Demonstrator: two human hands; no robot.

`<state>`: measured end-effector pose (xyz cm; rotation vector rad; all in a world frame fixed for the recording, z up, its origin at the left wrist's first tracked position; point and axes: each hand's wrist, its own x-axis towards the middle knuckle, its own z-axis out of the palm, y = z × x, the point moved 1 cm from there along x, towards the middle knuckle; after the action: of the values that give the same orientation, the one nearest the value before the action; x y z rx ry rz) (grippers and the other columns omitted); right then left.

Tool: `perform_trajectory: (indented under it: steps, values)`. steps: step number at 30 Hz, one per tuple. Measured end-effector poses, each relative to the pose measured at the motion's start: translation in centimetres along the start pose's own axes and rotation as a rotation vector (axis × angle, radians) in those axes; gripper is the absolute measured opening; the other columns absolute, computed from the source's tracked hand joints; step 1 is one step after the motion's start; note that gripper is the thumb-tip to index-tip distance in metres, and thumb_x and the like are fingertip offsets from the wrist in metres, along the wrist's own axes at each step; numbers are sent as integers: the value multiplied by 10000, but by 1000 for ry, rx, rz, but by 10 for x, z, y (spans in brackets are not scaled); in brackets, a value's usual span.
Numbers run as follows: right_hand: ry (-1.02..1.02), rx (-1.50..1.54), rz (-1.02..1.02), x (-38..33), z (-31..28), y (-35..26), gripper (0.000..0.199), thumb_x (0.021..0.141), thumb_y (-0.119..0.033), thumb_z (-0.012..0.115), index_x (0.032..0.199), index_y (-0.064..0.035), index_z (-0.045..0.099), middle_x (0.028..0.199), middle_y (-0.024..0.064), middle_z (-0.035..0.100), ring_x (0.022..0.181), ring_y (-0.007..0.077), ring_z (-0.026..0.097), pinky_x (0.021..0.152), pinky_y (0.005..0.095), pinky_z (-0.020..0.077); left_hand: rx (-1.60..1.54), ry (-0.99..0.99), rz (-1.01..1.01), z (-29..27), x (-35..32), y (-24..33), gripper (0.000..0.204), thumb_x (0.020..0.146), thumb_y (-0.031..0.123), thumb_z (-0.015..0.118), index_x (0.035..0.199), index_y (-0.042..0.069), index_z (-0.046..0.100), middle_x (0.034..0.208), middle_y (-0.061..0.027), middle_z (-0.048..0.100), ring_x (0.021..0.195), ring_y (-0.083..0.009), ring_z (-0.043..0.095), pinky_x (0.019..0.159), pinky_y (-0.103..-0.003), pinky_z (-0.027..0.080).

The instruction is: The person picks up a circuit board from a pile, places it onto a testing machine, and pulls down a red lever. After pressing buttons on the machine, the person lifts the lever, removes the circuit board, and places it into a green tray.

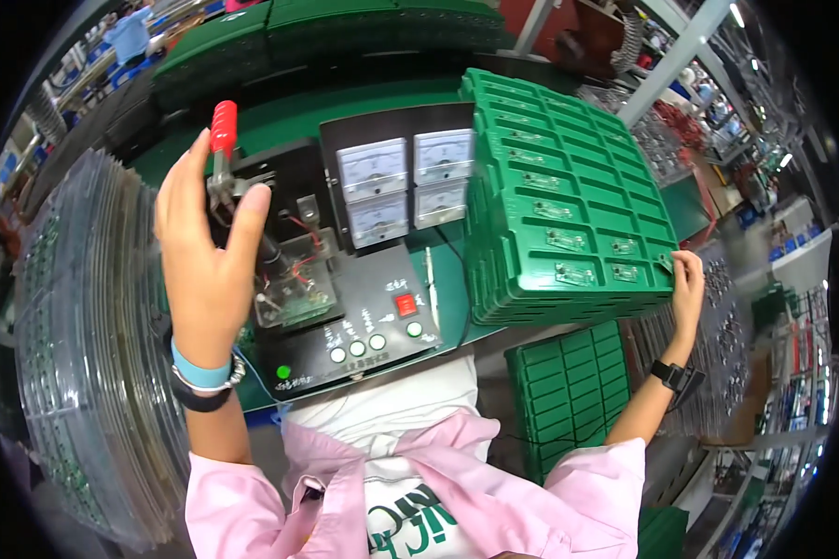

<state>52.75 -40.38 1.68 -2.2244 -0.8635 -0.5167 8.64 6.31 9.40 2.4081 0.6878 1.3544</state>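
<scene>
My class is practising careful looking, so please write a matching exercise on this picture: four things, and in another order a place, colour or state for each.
Column one
1. Left hand
2. Right hand
3. Switch
4. Clear plastic trays

Column two
A. Red, on the control box
B. Stacked at the far left
C. At the near right corner of the green trays
D. Thumb and fingers apart, at the red-handled clamp

Pairs: 1-D, 2-C, 3-A, 4-B

Farther off are a blue-clad person [130, 37] and a pale post [678, 61].
</scene>
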Motion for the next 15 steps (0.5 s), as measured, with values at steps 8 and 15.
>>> perform_trajectory:
  steps: [8, 15]
  values:
    - [-47, 95, -29, -18, 4, -33, 277, 963, -13, 453, 1124, 9, 677, 1344, 120, 600, 1293, 251, 515, 1104, 349, 355, -297, -82, 379, 6, -90, -2, 697, 705, 34, 689, 1361, 67, 453, 1255, -170, 547, 1283, -472, 468, 1097, -590, 355]
    - [199, 8, 46, -28, 7, -97, 237, 911, 49, 472, 1032, 30, 676, 1201, 141, 666, 1145, 270, 608, 1002, 361, 450, -151, -115, 62, -15, -151, -31, 474, 751, -1, 661, 1218, 37, 585, 1333, -212, 553, 1252, -460, 522, 1041, -538, 430]
